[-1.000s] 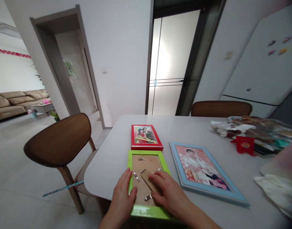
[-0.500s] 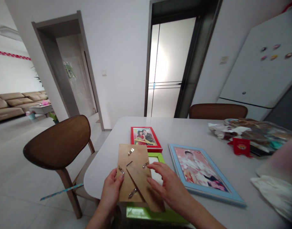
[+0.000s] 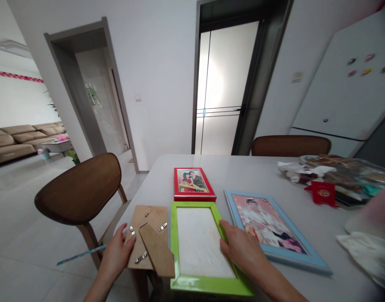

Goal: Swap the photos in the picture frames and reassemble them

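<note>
My left hand [image 3: 117, 247] grips the left edge of a brown picture-frame backing board [image 3: 135, 247], thumb on top. The board has several metal turn clips and a fold-out stand leg [image 3: 159, 251] on its face. It is beside a green picture frame [image 3: 195, 285], which lies on the table with a white sheet [image 3: 198, 243] inside it. My right hand [image 3: 241, 247] holds the right edge of the green frame, its fingertips on the rim; part of that edge is hidden under the hand.
A red picture frame [image 3: 195, 197] with a photo of two people lies behind the green one. To the right lies a larger light-blue picture frame [image 3: 305, 262]. Plastic bags [image 3: 337, 165], a red packet [image 3: 323, 194] and white cloth [image 3: 364, 256] crowd the table's right side. A wooden chair [image 3: 82, 188] stands left.
The backing board has moved left off the green frame, held in my left hand, uncovering the white sheet. My right hand has left the board and moved to the frame's right edge.
</note>
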Demonstrator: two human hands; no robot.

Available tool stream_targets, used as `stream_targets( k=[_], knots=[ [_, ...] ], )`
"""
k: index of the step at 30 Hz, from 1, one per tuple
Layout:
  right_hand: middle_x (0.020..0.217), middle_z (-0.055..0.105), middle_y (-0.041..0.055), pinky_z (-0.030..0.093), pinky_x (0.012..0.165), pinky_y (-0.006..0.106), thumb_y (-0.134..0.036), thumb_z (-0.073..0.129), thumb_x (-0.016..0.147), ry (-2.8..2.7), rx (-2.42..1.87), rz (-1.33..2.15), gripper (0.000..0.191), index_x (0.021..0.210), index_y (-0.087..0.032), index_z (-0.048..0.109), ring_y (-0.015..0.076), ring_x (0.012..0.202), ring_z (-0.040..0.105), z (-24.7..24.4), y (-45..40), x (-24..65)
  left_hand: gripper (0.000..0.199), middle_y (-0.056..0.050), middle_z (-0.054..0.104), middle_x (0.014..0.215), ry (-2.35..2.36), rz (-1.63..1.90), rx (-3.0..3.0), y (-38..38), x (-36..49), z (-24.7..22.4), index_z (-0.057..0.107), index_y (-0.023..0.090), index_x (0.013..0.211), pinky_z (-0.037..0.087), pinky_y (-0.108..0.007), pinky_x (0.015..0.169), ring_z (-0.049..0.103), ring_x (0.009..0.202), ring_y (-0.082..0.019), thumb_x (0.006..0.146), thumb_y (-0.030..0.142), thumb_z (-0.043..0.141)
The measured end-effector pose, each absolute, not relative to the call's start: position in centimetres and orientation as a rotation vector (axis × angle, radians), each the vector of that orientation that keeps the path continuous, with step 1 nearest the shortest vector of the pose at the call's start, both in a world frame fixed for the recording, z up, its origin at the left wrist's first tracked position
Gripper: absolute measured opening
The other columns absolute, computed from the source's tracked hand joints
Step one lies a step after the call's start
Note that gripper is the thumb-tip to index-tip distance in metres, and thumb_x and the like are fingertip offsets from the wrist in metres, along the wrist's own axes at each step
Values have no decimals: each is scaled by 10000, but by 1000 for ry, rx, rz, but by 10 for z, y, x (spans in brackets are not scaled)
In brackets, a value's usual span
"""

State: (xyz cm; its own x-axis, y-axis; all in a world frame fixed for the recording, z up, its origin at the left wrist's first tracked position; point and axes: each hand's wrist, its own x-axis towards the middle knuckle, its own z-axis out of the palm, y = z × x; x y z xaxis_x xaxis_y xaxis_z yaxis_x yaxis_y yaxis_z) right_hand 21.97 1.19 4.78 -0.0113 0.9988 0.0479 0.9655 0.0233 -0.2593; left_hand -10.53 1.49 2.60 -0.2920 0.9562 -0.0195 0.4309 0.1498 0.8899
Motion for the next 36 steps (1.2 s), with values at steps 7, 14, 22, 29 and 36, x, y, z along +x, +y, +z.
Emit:
stream_targets(
  k=[7,14,22,29,36],
  knots=[
    [779,633,76,408,628,287,-162,391,628,-1621,-1826,678,560,1184,-101,372,198,693,588,53,15,231,461,-151,509,1133,1922,1071,1908,0,-62,38,452,81,1111,321,-429,938,442,1083,-284,693,276,464],
    [645,615,-21,413,484,262,-240,434,630,-1005,-1326,1432,737,1303,-226,132,143,470,548,88,-4,219,672,-184,371,1288,1188,995,2407,-31,54,42,373,89,1202,326,-467,949,329,1179,-308,631,355,608],
    [552,563,-44,391,504,248,-314,482,655,-1392,-1517,1110,719,1294,-130,208,149,520,540,70,10,228,458,-101,608,858,1122,1225,2441,-34,53,70,379,129,1185,503,-299,656,580,769,-191,728,117,402],
    [860,637,125,396,694,320,-236,427,676,-1917,-1928,368,521,1160,-47,453,234,790,572,47,19,240,423,-83,594,956,1759,1285,1900,-32,-24,57,360,151,1154,500,-266,602,592,615,-145,747,248,424],
    [954,620,150,383,732,326,-212,438,702,-2134,-1958,234,389,1064,-104,530,253,875,567,37,17,234,403,-6,632,734,1875,1137,1774,-36,-51,22,444,154,1079,473,-254,508,596,543,-163,710,314,420]
  ],
)
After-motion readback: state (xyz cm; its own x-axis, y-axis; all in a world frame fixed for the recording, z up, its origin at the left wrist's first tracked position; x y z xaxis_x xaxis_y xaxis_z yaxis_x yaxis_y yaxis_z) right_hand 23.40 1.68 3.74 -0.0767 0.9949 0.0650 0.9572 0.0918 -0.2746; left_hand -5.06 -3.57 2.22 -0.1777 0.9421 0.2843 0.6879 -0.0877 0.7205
